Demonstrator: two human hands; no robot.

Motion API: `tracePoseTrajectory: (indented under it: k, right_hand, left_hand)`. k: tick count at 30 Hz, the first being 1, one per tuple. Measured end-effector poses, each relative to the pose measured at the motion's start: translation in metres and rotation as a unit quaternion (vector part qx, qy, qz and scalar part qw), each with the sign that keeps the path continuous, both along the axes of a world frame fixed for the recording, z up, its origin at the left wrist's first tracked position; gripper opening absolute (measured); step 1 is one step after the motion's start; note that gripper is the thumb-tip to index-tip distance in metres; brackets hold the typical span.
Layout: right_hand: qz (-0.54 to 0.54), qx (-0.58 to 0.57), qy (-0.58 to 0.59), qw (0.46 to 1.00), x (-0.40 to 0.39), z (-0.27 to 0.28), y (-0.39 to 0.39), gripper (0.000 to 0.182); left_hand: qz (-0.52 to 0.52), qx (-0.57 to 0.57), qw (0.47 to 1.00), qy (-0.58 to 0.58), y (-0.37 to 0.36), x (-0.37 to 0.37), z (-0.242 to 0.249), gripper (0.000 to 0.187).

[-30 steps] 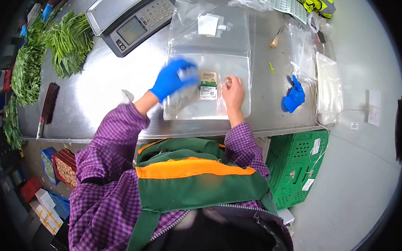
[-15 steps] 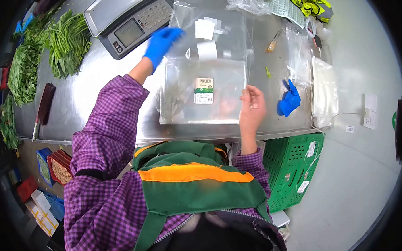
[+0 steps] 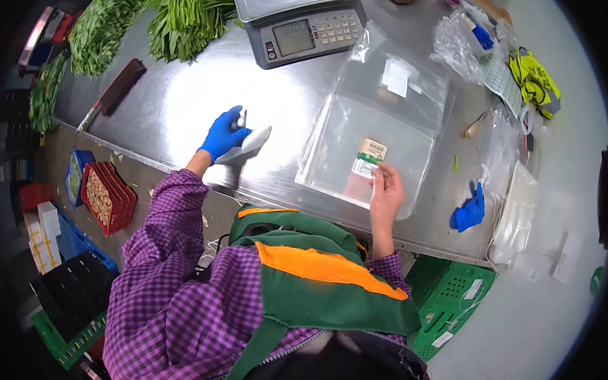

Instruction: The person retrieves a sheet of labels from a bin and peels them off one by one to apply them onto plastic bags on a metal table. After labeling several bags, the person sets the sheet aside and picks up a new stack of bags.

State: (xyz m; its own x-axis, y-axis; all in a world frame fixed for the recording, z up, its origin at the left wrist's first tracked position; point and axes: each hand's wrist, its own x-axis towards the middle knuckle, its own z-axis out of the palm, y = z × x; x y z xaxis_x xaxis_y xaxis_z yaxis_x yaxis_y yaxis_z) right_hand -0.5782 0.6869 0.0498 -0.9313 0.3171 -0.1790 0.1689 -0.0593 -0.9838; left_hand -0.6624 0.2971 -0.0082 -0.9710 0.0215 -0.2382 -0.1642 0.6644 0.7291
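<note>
The person wears a loose top in a small purple-and-dark check, its left sleeve (image 3: 159, 225) wide and creased, its right sleeve (image 3: 389, 268) showing mostly near the cuff. Over it goes a dark green apron (image 3: 336, 313), crossed by a broad orange band (image 3: 324, 270) whose edge runs slightly wavy (a narrower orange trim (image 3: 270, 211) shows on the green folds beyond it). A green strap (image 3: 253, 346) rises from the apron's corner toward the shoulder. Below the bib, a pale zip (image 3: 278, 355) edges a black inner layer (image 3: 331, 368). A bright blue glove (image 3: 220, 136) covers the left hand, leaving the wrist uncovered below the cuff; the right hand (image 3: 387, 191) is bare.
</note>
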Motion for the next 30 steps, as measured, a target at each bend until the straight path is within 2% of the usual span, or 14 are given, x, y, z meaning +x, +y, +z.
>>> tracePoseTrajectory:
  k: [1, 6, 8, 9, 12, 14, 16, 17, 22, 24, 25, 27, 28, 30]
  right_hand:
    - [0.004, 0.002, 0.002, 1.000, -0.002, 0.002, -0.007, 0.015]
    - [0.082, -0.004, 0.018, 0.996, 0.004, 0.001, -0.027, 0.016]
    - [0.092, -0.007, 0.000, 0.996, 0.012, -0.008, -0.034, 0.016]
    - [0.101, -0.008, -0.013, 0.995, 0.014, -0.010, -0.037, 0.017]
    - [0.150, 0.000, -0.036, 0.988, 0.014, -0.010, -0.047, 0.016]
    - [0.157, 0.005, -0.037, 0.987, 0.013, -0.008, -0.050, 0.016]
    - [0.166, 0.008, -0.038, 0.985, 0.013, -0.008, -0.052, 0.016]
    - [0.165, 0.010, -0.043, 0.985, 0.013, -0.008, -0.053, 0.016]
    - [0.212, 0.035, -0.052, 0.975, 0.012, -0.005, -0.056, 0.024]
    - [0.301, 0.207, -0.008, 0.931, 0.002, 0.005, -0.073, 0.041]
    - [0.299, 0.205, 0.000, 0.932, -0.003, 0.004, -0.087, 0.041]
    - [0.427, 0.355, 0.168, 0.814, -0.021, -0.001, -0.122, 0.058]
    - [0.468, 0.410, 0.206, 0.755, -0.026, -0.013, -0.139, 0.059]
    - [0.509, 0.426, 0.252, 0.704, -0.036, -0.036, -0.167, 0.047]
  left_hand:
    - [0.053, 0.099, 0.994, -0.013, 0.008, 0.002, -0.001, 0.058]
    - [0.051, 0.185, 0.979, 0.063, 0.003, 0.031, 0.026, 0.058]
    - [-0.087, 0.030, 0.992, 0.081, -0.005, 0.045, 0.046, 0.071]
    - [-0.127, 0.018, 0.991, 0.039, -0.009, 0.050, 0.049, 0.084]
    - [-0.215, -0.032, 0.976, -0.008, 0.002, 0.066, 0.057, 0.094]
    - [-0.250, -0.064, 0.964, 0.068, 0.001, 0.075, 0.033, 0.092]
    - [-0.228, -0.113, 0.965, 0.060, 0.002, 0.078, 0.024, 0.074]
    - [-0.205, -0.120, 0.965, 0.110, 0.002, 0.077, 0.019, 0.046]
    - [-0.198, -0.129, 0.963, 0.128, -0.001, 0.062, 0.003, 0.014]
    - [-0.198, -0.101, 0.966, 0.130, -0.003, 0.060, 0.004, 0.016]
    - [-0.195, -0.106, 0.967, 0.124, -0.003, 0.060, 0.004, 0.016]
    - [-0.194, -0.111, 0.964, 0.141, -0.001, 0.063, 0.001, 0.017]
    - [-0.188, -0.109, 0.967, 0.130, -0.001, 0.065, -0.003, 0.021]
    - [-0.171, -0.093, 0.971, 0.136, -0.002, 0.069, -0.004, 0.024]
